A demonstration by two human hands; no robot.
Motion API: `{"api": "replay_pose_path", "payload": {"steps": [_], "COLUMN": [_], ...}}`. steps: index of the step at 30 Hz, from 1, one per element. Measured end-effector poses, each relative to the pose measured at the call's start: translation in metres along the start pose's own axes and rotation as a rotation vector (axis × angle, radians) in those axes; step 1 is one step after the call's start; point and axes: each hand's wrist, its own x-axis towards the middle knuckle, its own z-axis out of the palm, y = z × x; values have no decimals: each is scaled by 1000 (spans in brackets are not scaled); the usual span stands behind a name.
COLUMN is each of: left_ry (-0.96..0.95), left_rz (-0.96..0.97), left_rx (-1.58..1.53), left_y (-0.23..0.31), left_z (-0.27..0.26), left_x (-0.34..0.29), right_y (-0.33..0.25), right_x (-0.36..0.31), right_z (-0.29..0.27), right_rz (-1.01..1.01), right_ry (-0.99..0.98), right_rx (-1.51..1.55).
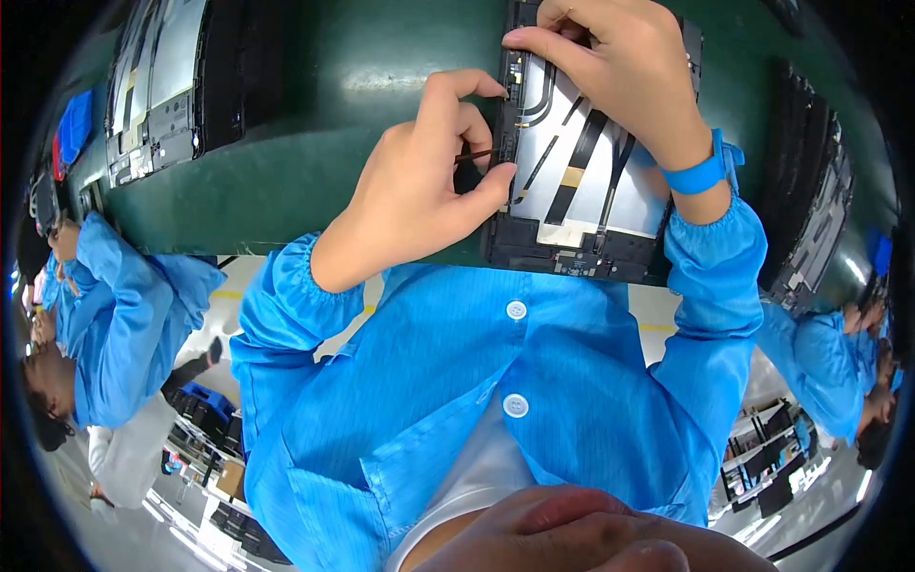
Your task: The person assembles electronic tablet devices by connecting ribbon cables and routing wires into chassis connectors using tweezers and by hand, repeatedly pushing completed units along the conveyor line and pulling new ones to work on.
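An opened flat electronic device (624, 191) lies at the table's near edge, with a black frame, a silver inner plate and black flat cables across it. My left hand (410, 181) is bent at the device's left edge, index fingertip and thumb tip touching the frame. Between its thumb and curled fingers shows a thin dark strip (474, 155), running to that edge. My right hand (629, 71) reaches over the device's far part, thumb tip at the far left edge. Its fingers are curled in; what they pinch, if anything, is hidden.
Similar opened devices stand on the green table (381, 86): one device (167, 91) to the left, another (810, 210) to the right. A blue bin (74, 129) is farther left. Co-workers in blue smocks (133, 305) sit on both sides. Behind me are shelves with dark parts.
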Motion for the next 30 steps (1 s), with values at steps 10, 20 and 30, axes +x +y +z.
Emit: {"api": "replay_pose_path", "payload": {"steps": [10, 20, 30], "left_ry": [32, 48, 14], "left_rz": [-38, -61, -108], "left_rx": [57, 158, 109], "left_y": [6, 16, 16], "left_z": [2, 7, 2], "left_x": [2, 6, 7], "right_y": [6, 22, 15], "right_x": [1, -10, -9], "right_z": [1, 13, 5], "right_rz": [86, -116, 15], "right_ry": [-37, 163, 53], "right_rx": [48, 117, 57]}}
